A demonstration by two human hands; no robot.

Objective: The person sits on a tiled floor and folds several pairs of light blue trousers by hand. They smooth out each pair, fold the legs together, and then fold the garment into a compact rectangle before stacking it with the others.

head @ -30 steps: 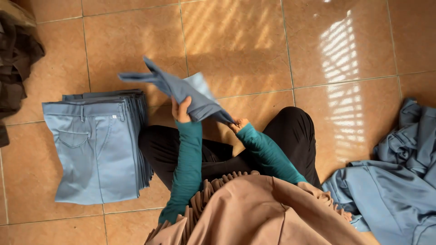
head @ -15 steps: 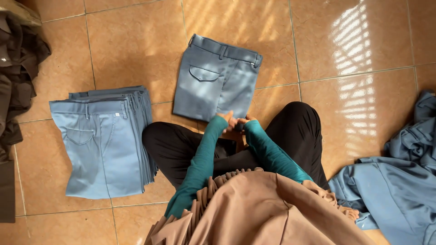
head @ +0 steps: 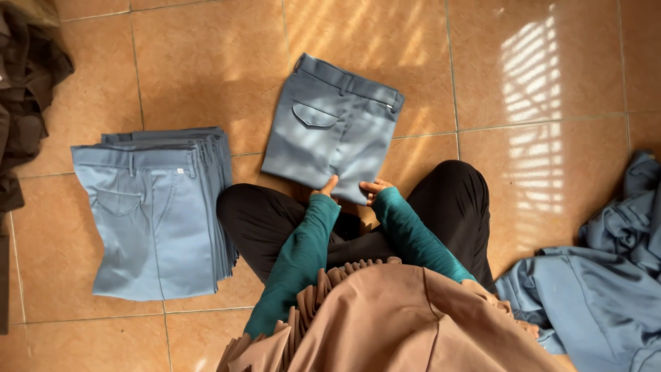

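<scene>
A pair of grey-blue trousers (head: pixel 334 127), folded in half with a back pocket facing up, lies flat on the tiled floor in front of my crossed legs. My left hand (head: pixel 326 188) and my right hand (head: pixel 375 188) sit close together at its near edge, fingers on the cloth and gripping the hem. Both arms wear teal sleeves.
A neat stack of several folded blue trousers (head: pixel 155 213) lies on the floor to my left. A loose heap of blue garments (head: pixel 606 289) sits at the right. Dark clothes (head: pixel 24 103) are piled at the far left edge. Orange floor tiles (head: pixel 551 83) stretch beyond.
The trousers were held up in the air a second ago. They have since been laid flat on the floor, and my hands have drawn together at the near edge.
</scene>
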